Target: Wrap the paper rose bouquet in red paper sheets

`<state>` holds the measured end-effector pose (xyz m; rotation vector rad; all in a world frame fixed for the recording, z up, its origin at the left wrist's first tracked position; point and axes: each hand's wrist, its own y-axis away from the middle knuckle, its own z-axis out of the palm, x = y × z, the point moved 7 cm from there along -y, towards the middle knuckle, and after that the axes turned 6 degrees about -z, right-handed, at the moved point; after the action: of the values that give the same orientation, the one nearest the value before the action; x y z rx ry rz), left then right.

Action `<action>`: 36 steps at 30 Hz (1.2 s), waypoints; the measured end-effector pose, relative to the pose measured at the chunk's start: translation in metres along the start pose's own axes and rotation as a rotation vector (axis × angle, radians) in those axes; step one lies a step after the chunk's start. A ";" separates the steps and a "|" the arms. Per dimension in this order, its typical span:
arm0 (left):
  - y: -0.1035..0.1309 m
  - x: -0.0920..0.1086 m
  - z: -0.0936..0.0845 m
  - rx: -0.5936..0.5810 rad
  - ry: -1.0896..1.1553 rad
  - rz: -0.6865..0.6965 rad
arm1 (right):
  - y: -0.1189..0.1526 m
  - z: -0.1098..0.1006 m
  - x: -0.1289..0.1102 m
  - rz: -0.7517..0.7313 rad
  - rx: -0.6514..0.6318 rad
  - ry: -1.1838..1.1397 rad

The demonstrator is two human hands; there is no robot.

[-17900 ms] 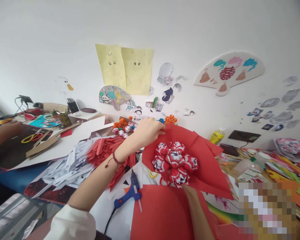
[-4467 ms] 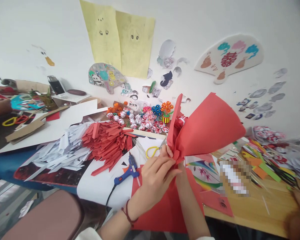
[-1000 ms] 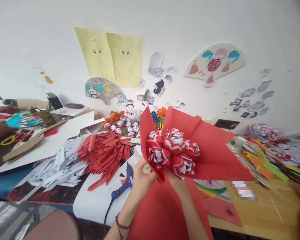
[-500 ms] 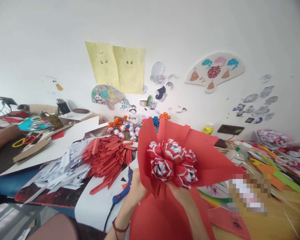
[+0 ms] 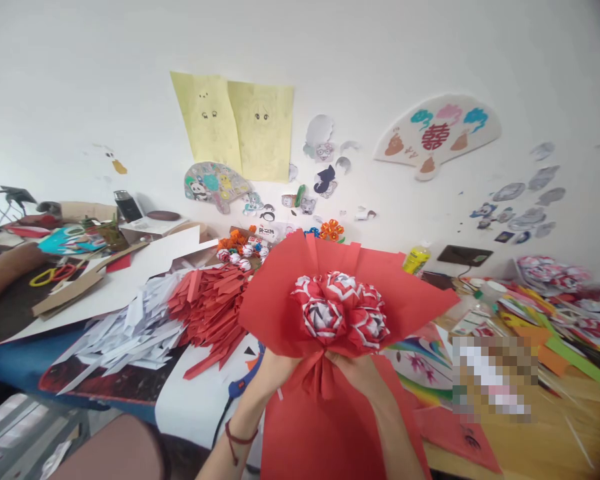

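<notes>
In front of me is a bouquet of several red-and-white folded paper flowers [image 5: 325, 320], set inside red wrapping paper [image 5: 265, 300] that flares out to both sides. My left hand [image 5: 279, 368] grips the gathered base of the wrapping from the left, its fingertips hidden behind the paper. My right hand [image 5: 353, 370] closes on the gathered paper from the right, just below the flowers. Beneath the bouquet a large red sheet [image 5: 325, 433] hangs toward me. A blue glue gun [image 5: 243, 385] lies beside my left hand, partly covered.
Piles of white paper strips [image 5: 130, 327] and red paper strips [image 5: 210, 313] lie to the left. Another person's hand [image 5: 20, 260] is at far left near scissors [image 5: 55, 275]. A yellow bottle [image 5: 417, 259] stands behind the bouquet. Coloured paper [image 5: 545, 340] is heaped at right.
The wrapping's left side has spread outward and lower, and its base is now pinched together below the flowers. Both hands have come closer together around the gathered paper. The view has shifted slightly.
</notes>
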<state>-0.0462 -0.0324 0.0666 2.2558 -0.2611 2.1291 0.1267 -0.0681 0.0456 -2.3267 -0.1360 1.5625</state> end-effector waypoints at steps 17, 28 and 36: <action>-0.004 0.001 0.008 -0.066 0.066 0.010 | -0.012 0.001 -0.004 -0.026 -0.060 -0.002; -0.004 0.003 0.013 -0.133 0.007 0.179 | -0.017 0.003 0.005 -0.075 0.003 0.019; -0.003 0.018 0.018 -0.033 -0.128 0.318 | -0.023 -0.005 0.005 0.005 -0.047 0.055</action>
<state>-0.0267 -0.0335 0.0833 2.4777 -0.6969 2.0925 0.1362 -0.0467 0.0501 -2.4057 -0.1551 1.5115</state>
